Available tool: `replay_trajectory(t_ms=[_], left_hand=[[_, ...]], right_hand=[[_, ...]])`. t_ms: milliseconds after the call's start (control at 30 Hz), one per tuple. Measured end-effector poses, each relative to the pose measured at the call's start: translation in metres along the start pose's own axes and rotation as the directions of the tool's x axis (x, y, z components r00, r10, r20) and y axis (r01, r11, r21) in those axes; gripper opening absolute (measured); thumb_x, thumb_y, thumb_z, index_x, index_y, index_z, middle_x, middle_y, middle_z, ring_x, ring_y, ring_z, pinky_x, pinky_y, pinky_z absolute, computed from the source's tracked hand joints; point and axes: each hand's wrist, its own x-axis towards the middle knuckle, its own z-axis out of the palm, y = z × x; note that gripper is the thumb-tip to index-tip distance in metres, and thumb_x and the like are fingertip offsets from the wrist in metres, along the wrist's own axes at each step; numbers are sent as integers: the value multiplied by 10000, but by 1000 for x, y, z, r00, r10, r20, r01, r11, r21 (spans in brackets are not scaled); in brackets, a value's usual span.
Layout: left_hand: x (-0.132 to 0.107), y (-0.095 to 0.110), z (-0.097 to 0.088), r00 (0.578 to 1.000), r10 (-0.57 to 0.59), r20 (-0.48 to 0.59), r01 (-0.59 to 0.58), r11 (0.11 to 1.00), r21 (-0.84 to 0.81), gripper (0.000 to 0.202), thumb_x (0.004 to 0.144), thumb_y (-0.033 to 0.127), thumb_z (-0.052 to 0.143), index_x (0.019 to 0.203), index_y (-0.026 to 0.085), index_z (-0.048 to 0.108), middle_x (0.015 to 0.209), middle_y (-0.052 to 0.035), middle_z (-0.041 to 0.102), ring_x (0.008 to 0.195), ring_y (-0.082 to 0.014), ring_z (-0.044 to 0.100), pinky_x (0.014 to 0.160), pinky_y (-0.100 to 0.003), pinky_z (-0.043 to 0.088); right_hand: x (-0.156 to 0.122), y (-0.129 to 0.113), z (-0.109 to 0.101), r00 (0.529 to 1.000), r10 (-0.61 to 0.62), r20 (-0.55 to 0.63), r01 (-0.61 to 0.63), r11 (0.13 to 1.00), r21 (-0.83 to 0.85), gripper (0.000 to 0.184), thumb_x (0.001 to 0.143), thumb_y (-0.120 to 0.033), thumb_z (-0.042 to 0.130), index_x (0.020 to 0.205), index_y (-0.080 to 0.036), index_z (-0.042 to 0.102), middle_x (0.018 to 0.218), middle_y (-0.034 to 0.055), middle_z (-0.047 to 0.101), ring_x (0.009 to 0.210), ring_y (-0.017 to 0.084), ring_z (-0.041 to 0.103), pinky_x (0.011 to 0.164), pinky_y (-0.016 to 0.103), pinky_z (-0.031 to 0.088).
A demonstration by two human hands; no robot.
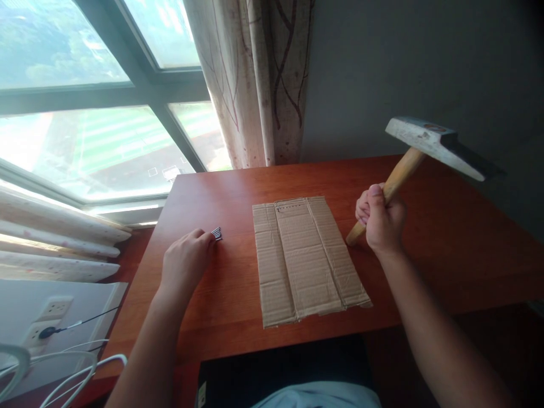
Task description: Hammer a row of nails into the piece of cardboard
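Observation:
My right hand [381,220] is wrapped round the wooden handle of a hammer [406,170], holding it upright at a tilt with the metal head above the fist. The handle's lower end is close to the tabletop. To the left, my left hand [187,255] is closed at a small bunch of nails [217,233], whose ends show past the fingertips. How many nails the fingers hold is hidden. Between my hands lies a flat piece of cardboard [312,260] with creases and a row of small dark marks near its far edge.
The reddish-brown wooden table [229,306] carries all of this. A window [114,141] and a patterned curtain [259,85] stand behind and to the left. White cables [80,362] and a wall socket [55,309] are at lower left. A grey wall [374,73] is behind the table.

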Motion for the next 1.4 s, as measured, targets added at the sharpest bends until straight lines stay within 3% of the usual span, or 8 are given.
replay_trajectory(t_ms=[200,367,433,533,600,700,900,1400], left_hand=[[1,3,-6,1000,18,2,-18,1000,-22,325,973,332,399,905,204,689,966,-72,699,732,-212,656,566,-303,333],[4,12,-15,984,-11,-176,-50,939,-341,171,901,324,534,876,214,662,921,-26,703,676,-161,625,571,-275,386],[8,19,-20,963,-29,-267,-131,817,-562,119,870,305,590,848,205,652,800,-7,680,647,-134,601,604,-258,432],[17,35,-35,940,-101,-327,-229,522,-822,95,830,279,662,867,192,649,763,-1,678,643,-116,606,613,-240,475],[28,50,-48,926,-108,-361,-298,377,-877,108,815,264,689,881,184,660,802,-12,692,683,-119,630,631,-241,498],[48,75,-62,905,-39,-424,-396,288,-872,96,802,238,697,864,169,671,785,-17,692,695,-117,631,642,-242,511],[77,105,-54,876,5,-483,-455,342,-822,38,798,189,666,819,164,685,751,-9,708,653,-104,608,638,-239,500],[74,109,-33,903,-10,-430,-402,338,-851,84,809,242,693,850,178,729,792,-24,741,711,-136,677,686,-245,552]], right_hand=[[1,3,-1,1000,-1,-7,1,1000,30,510,897,-586,591,616,-237,347,484,-74,318,373,65,296,340,234,230],[2,5,-1,1000,-9,-14,10,996,83,493,895,-544,621,623,-228,359,488,-80,329,375,55,299,337,215,236],[1,5,-1,1000,-5,-17,6,996,94,482,896,-532,626,631,-229,360,492,-82,330,377,55,299,336,212,236],[1,5,-1,1000,1,-24,2,995,98,475,891,-529,634,640,-231,362,494,-85,327,376,55,297,331,209,232],[1,5,-1,1000,-1,-32,4,995,97,475,888,-531,636,641,-231,362,493,-87,320,375,55,294,329,207,230],[1,5,0,999,-11,-42,16,994,108,478,890,-520,638,636,-229,357,493,-90,313,376,53,291,331,204,228],[1,5,1,999,-12,-44,17,995,103,486,898,-519,627,630,-225,349,489,-89,316,374,49,295,334,197,228],[2,7,1,999,-19,-48,23,996,88,494,883,-532,644,631,-228,346,486,-94,307,367,46,293,330,198,221]])
